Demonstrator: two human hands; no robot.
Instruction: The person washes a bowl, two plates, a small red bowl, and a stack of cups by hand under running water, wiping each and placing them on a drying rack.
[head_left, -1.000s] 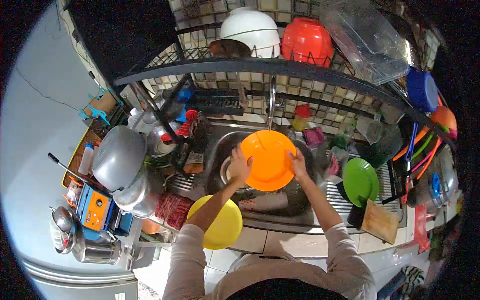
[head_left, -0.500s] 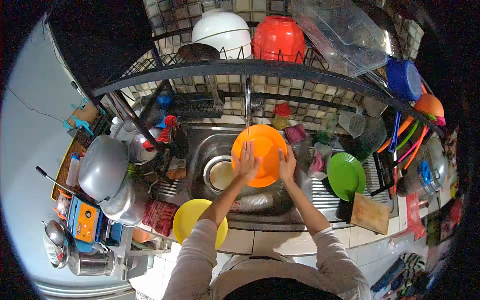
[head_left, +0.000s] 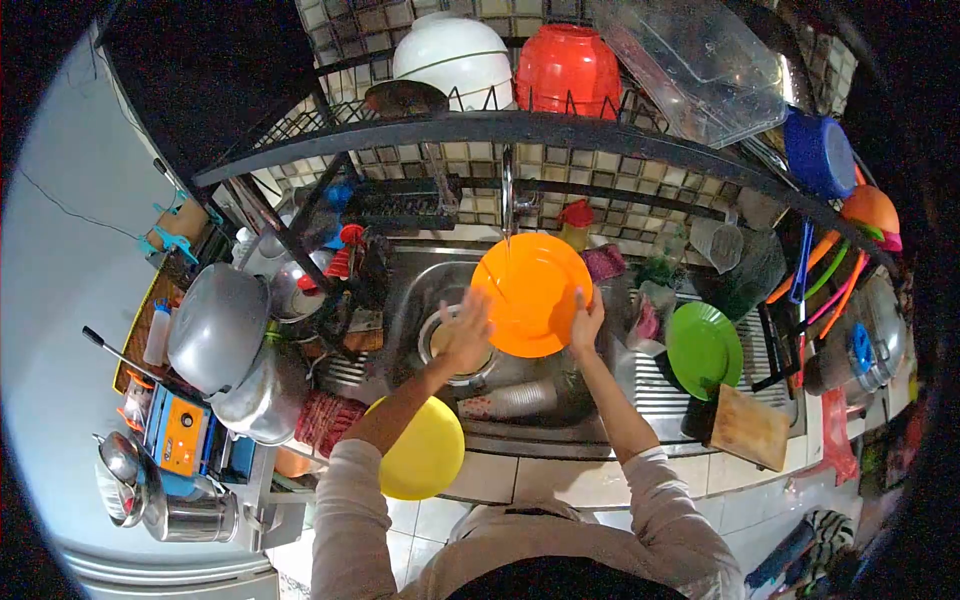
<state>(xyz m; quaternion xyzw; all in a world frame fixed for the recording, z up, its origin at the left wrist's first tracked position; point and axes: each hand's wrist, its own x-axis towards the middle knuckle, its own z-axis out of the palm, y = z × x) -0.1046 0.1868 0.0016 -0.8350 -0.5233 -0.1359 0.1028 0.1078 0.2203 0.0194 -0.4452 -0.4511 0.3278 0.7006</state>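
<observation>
An orange plate is held over the metal sink, under the faucet, with a thin stream of water falling on it. My right hand grips the plate's right edge, thumb on its face. At the plate's left edge, my left hand is spread with its fingers apart and slightly blurred. Below the hands in the sink lie a round bowl and a stack of clear cups. A yellow plate rests at the front left, partly behind my left forearm.
On the right drainboard stand a green plate and a wooden board. A black rack crosses above the sink, holding a white bowl and a red bowl. Metal pots crowd the left side.
My left hand has moved off the plate's face, left and down to its edge. The plate and my right hand have shifted slightly right and up in the view.
</observation>
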